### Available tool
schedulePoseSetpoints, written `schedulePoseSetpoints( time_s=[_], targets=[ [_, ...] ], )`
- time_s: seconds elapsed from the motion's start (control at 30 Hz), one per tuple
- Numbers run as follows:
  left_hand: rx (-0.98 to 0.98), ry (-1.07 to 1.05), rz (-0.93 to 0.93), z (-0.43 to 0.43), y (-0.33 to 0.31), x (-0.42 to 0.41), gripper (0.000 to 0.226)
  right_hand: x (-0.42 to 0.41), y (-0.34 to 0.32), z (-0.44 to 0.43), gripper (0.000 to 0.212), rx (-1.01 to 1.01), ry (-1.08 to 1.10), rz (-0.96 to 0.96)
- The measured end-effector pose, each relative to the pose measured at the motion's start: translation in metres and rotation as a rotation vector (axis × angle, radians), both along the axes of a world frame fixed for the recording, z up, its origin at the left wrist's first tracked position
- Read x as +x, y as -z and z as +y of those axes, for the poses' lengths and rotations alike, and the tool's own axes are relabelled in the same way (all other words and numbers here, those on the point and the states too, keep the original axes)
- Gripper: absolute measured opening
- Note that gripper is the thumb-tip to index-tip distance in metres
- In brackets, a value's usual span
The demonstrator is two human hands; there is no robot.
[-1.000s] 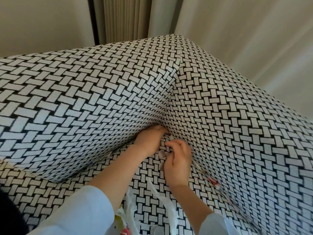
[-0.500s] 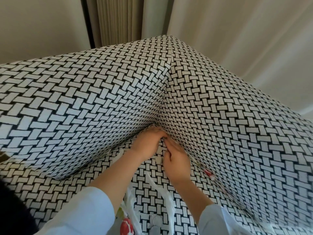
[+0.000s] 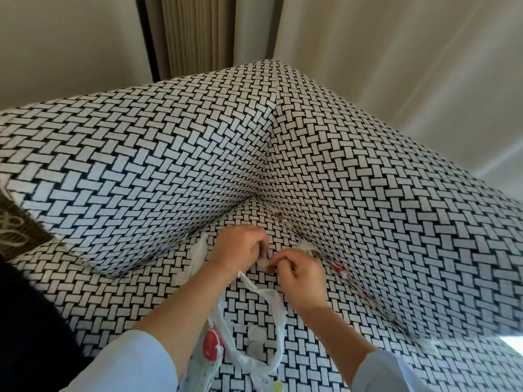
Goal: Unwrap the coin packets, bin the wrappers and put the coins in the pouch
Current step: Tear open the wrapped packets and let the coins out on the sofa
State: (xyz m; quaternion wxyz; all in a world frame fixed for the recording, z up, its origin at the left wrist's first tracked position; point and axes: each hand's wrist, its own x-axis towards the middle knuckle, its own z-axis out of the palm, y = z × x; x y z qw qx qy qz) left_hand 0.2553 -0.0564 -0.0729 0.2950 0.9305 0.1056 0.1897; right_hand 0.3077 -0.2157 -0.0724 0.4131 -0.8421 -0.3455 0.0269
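Head view. A small clear coin packet is being held just above the seat of a sofa upholstered in black-and-white basket-weave fabric, near the seat's far corner, where backrest and armrest meet. The packet is being pinched from both sides. The grip of the left hand is being kept clenched on its upper edge. The grip of the right hand is being kept closed on its near edge by thumb and forefinger. The packet's contents are too blurred to be made out.

A long strip of packets with red markings is being carried by the seat along its right edge, against the armrest. A thin white plastic bag is being draped over the seat's middle, below the hands, with pale round coins lying inside its handle loop. A pale printed fabric pouch with a red motif is being shown at the seat's near edge, beside the left forearm. Light blue sleeves are being worn.
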Motion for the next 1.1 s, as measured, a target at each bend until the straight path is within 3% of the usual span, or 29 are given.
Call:
schedulePoseSetpoints(
  time_s=[0.1,0.23,0.33,0.43,0.57,0.63,0.73,0.87,1.1],
  targets=[
    [0.0,-0.029,-0.004,-0.005,-0.002,0.003,0.027,0.014,-0.004,0.001,0.024,-0.005,0.089,-0.109],
    [-0.029,-0.094,-0.061,-0.012,-0.003,0.019,0.026,0.039,0.006,0.005,0.041,-0.395,0.111,-0.07],
    [0.02,-0.117,0.097,-0.012,0.004,0.041,0.036,0.041,0.016,0.012,0.054,-0.579,0.076,-0.043],
    [0.092,-0.097,0.243,-0.01,0.014,0.056,0.053,0.044,0.019,0.019,0.058,-0.621,0.113,-0.054],
    [0.263,-0.079,0.349,-0.009,0.027,0.067,0.055,0.051,0.02,0.023,0.058,-0.683,0.115,-0.075],
    [0.296,-0.044,0.347,-0.005,0.031,0.068,0.052,0.05,0.021,0.023,0.057,-0.673,0.123,-0.084],
    [0.284,0.059,0.282,-0.001,0.033,0.064,0.046,0.047,0.022,0.018,0.054,-0.506,0.158,-0.069],
    [0.159,0.093,0.175,-0.008,0.029,0.054,0.043,0.041,0.021,0.011,0.044,-0.314,0.175,-0.068],
    [0.097,0.12,0.063,-0.02,0.019,0.026,0.034,0.028,0.014,-0.001,0.036,-0.214,0.138,-0.075]
  ],
)
